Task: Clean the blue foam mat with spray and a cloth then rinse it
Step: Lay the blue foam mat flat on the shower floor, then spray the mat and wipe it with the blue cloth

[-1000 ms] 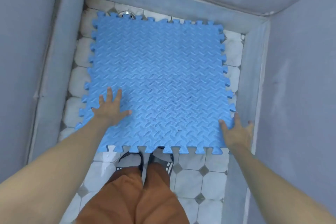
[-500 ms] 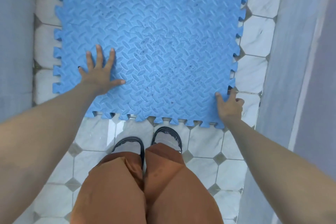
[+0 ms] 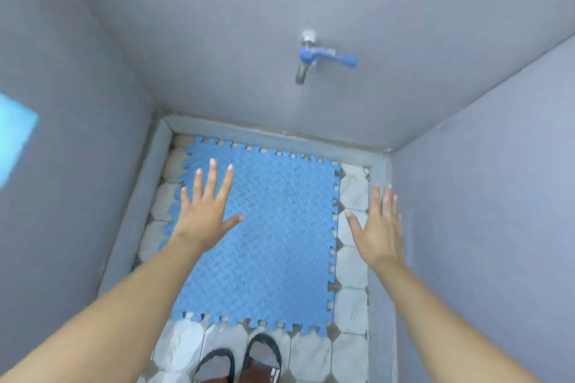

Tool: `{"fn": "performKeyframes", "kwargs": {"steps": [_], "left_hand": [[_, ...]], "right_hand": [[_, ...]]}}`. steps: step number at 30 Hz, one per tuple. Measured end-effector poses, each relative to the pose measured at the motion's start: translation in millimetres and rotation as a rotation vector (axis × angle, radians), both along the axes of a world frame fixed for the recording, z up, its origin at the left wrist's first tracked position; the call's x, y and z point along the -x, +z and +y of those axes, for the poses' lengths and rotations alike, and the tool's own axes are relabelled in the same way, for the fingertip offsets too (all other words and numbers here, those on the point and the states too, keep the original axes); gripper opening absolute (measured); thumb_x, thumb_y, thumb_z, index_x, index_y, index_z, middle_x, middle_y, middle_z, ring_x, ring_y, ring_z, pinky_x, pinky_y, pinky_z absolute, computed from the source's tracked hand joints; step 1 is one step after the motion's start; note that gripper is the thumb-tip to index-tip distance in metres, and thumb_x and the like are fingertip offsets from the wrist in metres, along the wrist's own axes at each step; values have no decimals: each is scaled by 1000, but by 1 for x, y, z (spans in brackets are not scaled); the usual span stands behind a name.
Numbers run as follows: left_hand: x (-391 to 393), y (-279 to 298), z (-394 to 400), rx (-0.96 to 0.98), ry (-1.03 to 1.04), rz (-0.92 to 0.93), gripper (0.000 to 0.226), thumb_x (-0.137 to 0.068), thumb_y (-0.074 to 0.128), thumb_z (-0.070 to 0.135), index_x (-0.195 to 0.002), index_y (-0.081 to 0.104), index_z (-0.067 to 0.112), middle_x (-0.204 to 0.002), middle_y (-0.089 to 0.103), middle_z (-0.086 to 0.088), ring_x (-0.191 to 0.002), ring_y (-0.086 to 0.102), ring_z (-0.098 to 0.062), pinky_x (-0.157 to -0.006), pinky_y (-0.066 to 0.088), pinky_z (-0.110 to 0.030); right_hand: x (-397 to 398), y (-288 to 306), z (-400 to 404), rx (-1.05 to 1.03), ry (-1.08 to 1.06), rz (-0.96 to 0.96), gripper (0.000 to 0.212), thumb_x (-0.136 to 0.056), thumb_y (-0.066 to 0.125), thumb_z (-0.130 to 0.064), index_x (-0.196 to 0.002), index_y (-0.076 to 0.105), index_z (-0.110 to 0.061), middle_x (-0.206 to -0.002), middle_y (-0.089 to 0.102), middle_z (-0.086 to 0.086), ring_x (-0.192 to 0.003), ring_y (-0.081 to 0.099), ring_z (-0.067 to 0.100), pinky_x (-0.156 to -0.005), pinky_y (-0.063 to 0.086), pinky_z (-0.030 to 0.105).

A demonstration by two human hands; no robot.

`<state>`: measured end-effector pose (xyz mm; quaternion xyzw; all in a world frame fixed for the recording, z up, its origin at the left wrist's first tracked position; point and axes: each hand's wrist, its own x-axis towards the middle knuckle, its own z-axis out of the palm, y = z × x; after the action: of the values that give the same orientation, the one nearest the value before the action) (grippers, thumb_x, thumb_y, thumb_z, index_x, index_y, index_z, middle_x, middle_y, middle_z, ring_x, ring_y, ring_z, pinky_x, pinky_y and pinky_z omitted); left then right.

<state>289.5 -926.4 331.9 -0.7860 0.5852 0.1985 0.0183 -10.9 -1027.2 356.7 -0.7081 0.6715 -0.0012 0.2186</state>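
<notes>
I see the blue foam mat (image 3: 273, 246) lying flat on the tiled floor (image 3: 353, 270) of a narrow washing bay, its far edge close to the back wall and its left edge near the low kerb (image 3: 137, 214). My left hand (image 3: 203, 214) is spread wide, fingers straight and apart, thumb out to the side, over the mat's left part; I cannot tell whether it touches the mat. My right hand (image 3: 378, 227) is also flat and open, fingers straight and nearly together, over the tiles just right of the mat. Neither hand holds anything. A blue-handled tap (image 3: 311, 56) sticks out of the back wall above. Two sandals (image 3: 239, 357) show at the mat's near edge.
</notes>
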Motion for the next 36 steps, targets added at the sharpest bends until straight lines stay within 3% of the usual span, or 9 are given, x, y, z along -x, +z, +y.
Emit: {"fn": "performKeyframes", "kwargs": {"steps": [5, 8, 12, 17, 22, 26, 29, 33, 36], "left_hand": [[25, 209, -89, 520, -361, -98, 88, -82, 50, 59, -153, 18, 20, -161, 13, -11, -144, 23, -33, -105, 39, -55], [18, 316, -150, 746, -330, -155, 81, -85, 49, 53, -152, 22, 18, -158, 21, -12, -143, 23, -32, -105, 37, -54], [-10, 383, -222, 755, -225, -195, 94, -76, 73, 45, -151, 25, 12, -157, 22, -17, -141, 27, -40, -106, 34, -58], [-44, 405, -297, 449, -231, -212, 111, -77, 62, 66, -154, -3, 19, -161, -10, -8, -148, -6, -32, -117, 6, -55], [-56, 361, -319, 284, -179, -194, 126, -64, 66, 74, -154, -5, 22, -162, -5, -3, -148, -4, -24, -116, 4, -54], [-61, 348, -316, 391, -209, -257, 98, -80, 51, 70, -153, -1, 31, -162, -2, -3, -148, 0, -23, -115, 7, -54], [-61, 357, -309, 340, -245, -241, 69, -98, 43, 41, -153, 2, 33, -162, -3, -2, -149, -1, -22, -116, 6, -51], [-38, 365, -260, 483, 37, 239, 48, -99, 38, 10, -146, 36, 22, -156, 30, -6, -144, 22, -31, -114, 18, -45], [-23, 358, -201, 643, 263, 472, 34, -94, 37, 3, -118, 57, 16, -102, 64, -6, -86, 57, -26, -71, 39, -31]], "right_hand": [[-46, 239, -79, 456, 3, -364, 94, -85, 68, -41, -155, 8, -27, -163, -5, -8, -150, 8, 15, -117, 26, 39], [-67, 355, -122, 651, 8, -456, 94, -83, 69, -43, -154, 8, -30, -163, 0, -11, -148, 8, 5, -113, 23, 29], [-103, 433, -186, 713, 11, -581, 101, -80, 73, -47, -155, 10, -20, -164, 5, 1, -150, 6, 12, -115, 14, 25], [-148, 463, -260, 507, -61, -734, 112, -76, 76, -53, -155, 4, -21, -161, 21, 3, -146, 21, 22, -113, 24, 36], [-160, 440, -290, 535, -146, -763, 52, -89, 63, -41, -132, 45, -19, -99, 61, 0, -104, 59, 31, -77, 37, 32], [-166, 428, -293, 647, -186, -742, 48, -88, 60, -39, -130, 43, -24, -89, 60, -4, -84, 60, 27, -73, 45, 35], [-165, 436, -289, 645, -177, -740, 67, -87, 61, -38, -145, 28, -31, -91, 62, -3, -82, 58, 25, -72, 47, 35], [-150, 449, -270, 546, -77, -711, 93, -83, 64, -36, -155, 5, -27, -72, 53, -3, -59, 48, 16, -53, 36, 29], [-133, 449, -235, 595, 15, -659, 65, -79, 61, -37, -138, 43, -18, -61, 47, -9, -50, 41, 9, -52, 35, 32]]}}
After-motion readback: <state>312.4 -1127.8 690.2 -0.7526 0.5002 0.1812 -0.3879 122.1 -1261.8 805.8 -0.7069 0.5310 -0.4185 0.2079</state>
